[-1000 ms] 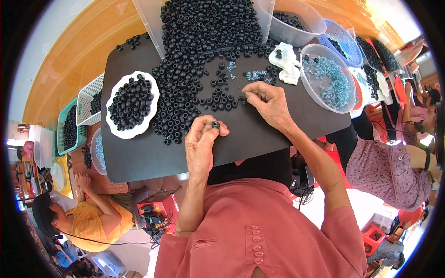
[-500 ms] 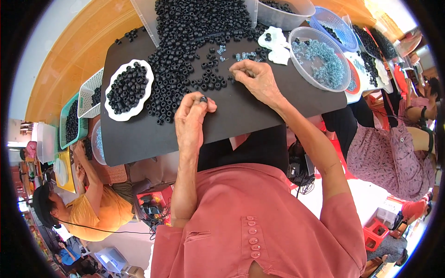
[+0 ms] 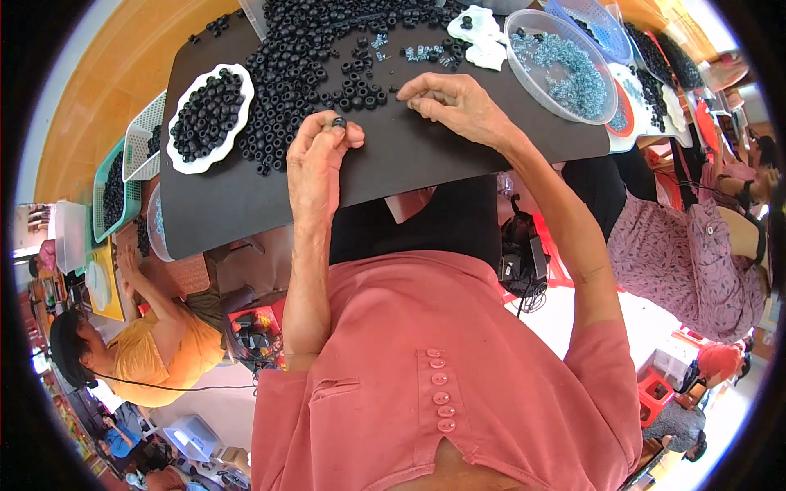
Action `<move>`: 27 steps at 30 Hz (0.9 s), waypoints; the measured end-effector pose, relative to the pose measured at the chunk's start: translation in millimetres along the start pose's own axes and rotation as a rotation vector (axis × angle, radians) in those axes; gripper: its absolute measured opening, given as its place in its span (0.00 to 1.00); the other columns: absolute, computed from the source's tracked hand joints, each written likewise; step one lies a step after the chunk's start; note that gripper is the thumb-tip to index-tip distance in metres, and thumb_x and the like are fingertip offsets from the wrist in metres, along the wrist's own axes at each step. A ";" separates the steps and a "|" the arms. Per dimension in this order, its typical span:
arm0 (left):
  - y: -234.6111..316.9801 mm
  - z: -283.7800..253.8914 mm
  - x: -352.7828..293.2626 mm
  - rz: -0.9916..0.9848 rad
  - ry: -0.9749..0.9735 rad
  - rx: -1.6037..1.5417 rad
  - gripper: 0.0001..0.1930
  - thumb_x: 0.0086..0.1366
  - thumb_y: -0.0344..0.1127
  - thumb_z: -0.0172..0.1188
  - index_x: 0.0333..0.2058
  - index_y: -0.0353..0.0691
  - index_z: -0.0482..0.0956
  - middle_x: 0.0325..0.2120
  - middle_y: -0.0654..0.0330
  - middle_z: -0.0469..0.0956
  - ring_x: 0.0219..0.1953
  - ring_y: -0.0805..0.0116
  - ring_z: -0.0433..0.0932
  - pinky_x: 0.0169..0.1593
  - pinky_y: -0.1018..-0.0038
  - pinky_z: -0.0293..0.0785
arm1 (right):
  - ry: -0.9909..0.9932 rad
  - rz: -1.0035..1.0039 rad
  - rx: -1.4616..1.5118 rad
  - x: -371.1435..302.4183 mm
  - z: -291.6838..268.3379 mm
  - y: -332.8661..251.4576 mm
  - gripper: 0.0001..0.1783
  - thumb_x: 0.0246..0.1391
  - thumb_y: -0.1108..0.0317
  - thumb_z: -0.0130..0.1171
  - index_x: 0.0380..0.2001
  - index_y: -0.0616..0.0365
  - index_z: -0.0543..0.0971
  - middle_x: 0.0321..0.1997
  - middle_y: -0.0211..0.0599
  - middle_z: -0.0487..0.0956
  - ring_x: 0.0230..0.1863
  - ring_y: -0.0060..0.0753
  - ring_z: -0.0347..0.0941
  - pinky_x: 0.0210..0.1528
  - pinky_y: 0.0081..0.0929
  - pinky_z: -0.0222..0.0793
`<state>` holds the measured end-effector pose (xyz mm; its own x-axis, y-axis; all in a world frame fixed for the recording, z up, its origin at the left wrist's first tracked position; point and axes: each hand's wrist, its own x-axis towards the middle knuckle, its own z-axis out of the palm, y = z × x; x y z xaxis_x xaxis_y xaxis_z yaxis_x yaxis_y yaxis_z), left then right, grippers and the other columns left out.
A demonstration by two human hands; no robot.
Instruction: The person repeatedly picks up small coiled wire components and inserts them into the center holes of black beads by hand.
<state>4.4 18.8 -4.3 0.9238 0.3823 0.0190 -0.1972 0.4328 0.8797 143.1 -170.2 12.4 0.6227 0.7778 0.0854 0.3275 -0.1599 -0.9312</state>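
Between the thumb and fingertips of my left hand is a black bead, held just above the dark tabletop. My right hand is over the table to the right, its index finger and thumb drawn together. Whatever may be between those fingertips is too small to make out. Just beyond both hands lies a small group of round black beads. They trail off from a large spread of black beads reaching to the far side. Small clear blue pieces lie farther back.
A white scalloped plate of black beads stands at left, baskets beyond it. At right are a round clear tub with pale blue pieces and a small white dish. A person in yellow sits to the left.
The whole view has shifted, so the table appears higher. My left hand keeps its bead. My right index finger has straightened a little, near the same beads.
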 end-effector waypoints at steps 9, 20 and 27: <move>0.6 2.5 -3.2 -0.008 -0.001 -0.010 0.08 0.61 0.26 0.49 0.39 0.32 0.72 0.29 0.56 0.75 0.37 0.66 0.74 0.46 0.70 0.69 | 0.183 0.019 -0.150 13.3 5.4 -2.7 0.17 0.52 0.71 0.58 0.46 0.61 0.76 0.35 0.33 0.78 0.27 0.15 0.68 0.32 0.18 0.69; -0.7 5.7 -3.7 0.032 0.002 0.103 0.07 0.62 0.25 0.50 0.38 0.31 0.73 0.29 0.58 0.78 0.33 0.74 0.76 0.44 0.76 0.71 | 0.246 -0.212 -0.381 26.8 21.2 5.7 0.15 0.41 0.74 0.62 0.37 0.61 0.77 0.27 0.37 0.79 0.26 0.29 0.76 0.33 0.24 0.73; -1.0 7.3 -5.6 0.028 0.015 0.169 0.07 0.62 0.26 0.50 0.38 0.32 0.73 0.28 0.59 0.79 0.33 0.76 0.76 0.45 0.78 0.70 | 0.258 -0.011 0.046 15.2 25.4 -8.4 0.09 0.49 0.75 0.61 0.36 0.62 0.77 0.29 0.27 0.77 0.30 0.16 0.74 0.36 0.16 0.71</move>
<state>1.8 10.2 -1.8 0.9135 0.4051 0.0390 -0.1640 0.2786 0.9463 131.8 -141.7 12.6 0.7817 0.5978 0.1775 0.3062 -0.1200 -0.9444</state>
